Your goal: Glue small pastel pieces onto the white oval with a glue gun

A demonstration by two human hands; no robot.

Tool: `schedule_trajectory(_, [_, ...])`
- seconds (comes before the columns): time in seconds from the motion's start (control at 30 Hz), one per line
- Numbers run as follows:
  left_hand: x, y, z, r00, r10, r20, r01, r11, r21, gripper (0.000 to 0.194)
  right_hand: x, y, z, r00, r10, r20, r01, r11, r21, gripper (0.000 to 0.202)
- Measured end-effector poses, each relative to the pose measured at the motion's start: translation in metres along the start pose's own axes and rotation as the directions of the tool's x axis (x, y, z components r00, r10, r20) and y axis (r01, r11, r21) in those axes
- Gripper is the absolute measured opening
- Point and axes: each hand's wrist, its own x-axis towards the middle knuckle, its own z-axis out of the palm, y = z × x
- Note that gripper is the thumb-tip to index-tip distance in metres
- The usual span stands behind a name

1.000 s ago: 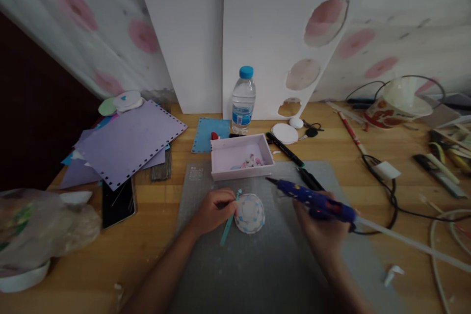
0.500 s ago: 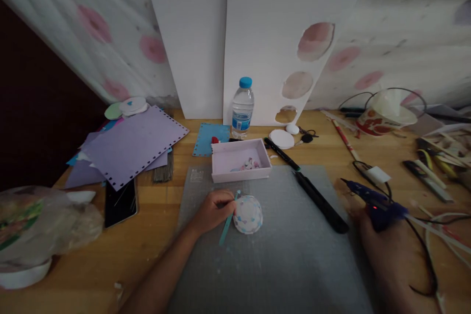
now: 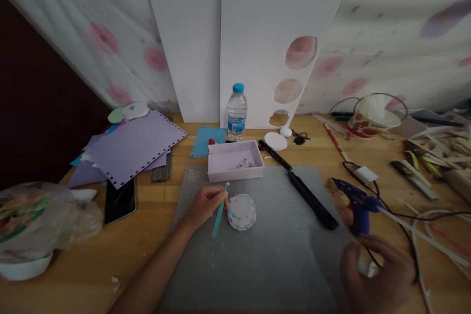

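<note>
Between the thumb and fingers of my left hand [image 3: 206, 204] is a narrow teal strip [image 3: 218, 217], slanting down over the grey cutting mat [image 3: 279, 255]. Just right of those fingertips lies a round white piece [image 3: 241, 212] with blue and grey spots round its edge. My right hand [image 3: 377, 274] is off the mat's right side, slightly blurred, thumb and fingers apart with nothing between them. Beyond it a blue glue gun [image 3: 359, 206] with a small red light stands on the table, a long glue stick out of its back.
A pink box [image 3: 235, 174] holding small bits sits at the mat's back edge, before a water bottle [image 3: 236, 115]. A black cutter [image 3: 312, 201] lies on the mat's right. Purple sheets [image 3: 136, 147] and a phone [image 3: 120, 200] are at left. Cables run on the right.
My right hand has let go of the glue gun and moved down toward me. My left hand still holds the teal strip, now more upright. The whole view has shifted slightly.
</note>
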Motion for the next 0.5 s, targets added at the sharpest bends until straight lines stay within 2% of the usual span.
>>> schedule_trajectory(0.03, [-0.001,0.005,0.003,0.999,-0.025,-0.033,0.024,0.999,-0.026,0.033,-0.005,-0.01,0.003,0.993,-0.114,0.042,0.113,0.993,0.034,0.014])
schedule_trajectory(0.1, [-0.003,0.015,0.009,0.995,-0.06,-0.075,0.055,0.997,-0.06,0.032,-0.013,-0.036,0.014,0.934,-0.324,0.149,0.297,0.938,0.181,0.015])
schedule_trajectory(0.2, [-0.005,0.029,0.019,0.993,-0.078,-0.093,0.076,0.997,-0.033,0.03,-0.015,-0.08,0.038,0.846,-0.483,0.226,0.348,0.82,0.454,0.024])
schedule_trajectory(0.33, [-0.007,0.036,0.028,0.989,-0.045,-0.144,0.061,0.992,0.11,0.03,-0.006,-0.126,0.073,0.685,-0.684,0.251,0.492,0.688,0.533,0.022])
schedule_trajectory(0.4, [-0.008,0.036,0.032,0.986,0.0,-0.165,0.033,0.98,0.195,0.031,-0.002,-0.135,0.088,0.655,-0.719,0.235,0.526,0.656,0.542,0.02])
schedule_trajectory(0.5, [-0.008,0.035,0.038,0.979,0.018,-0.202,0.048,0.948,0.315,0.037,0.002,-0.133,0.104,0.665,-0.714,0.218,0.532,0.658,0.533,0.013])
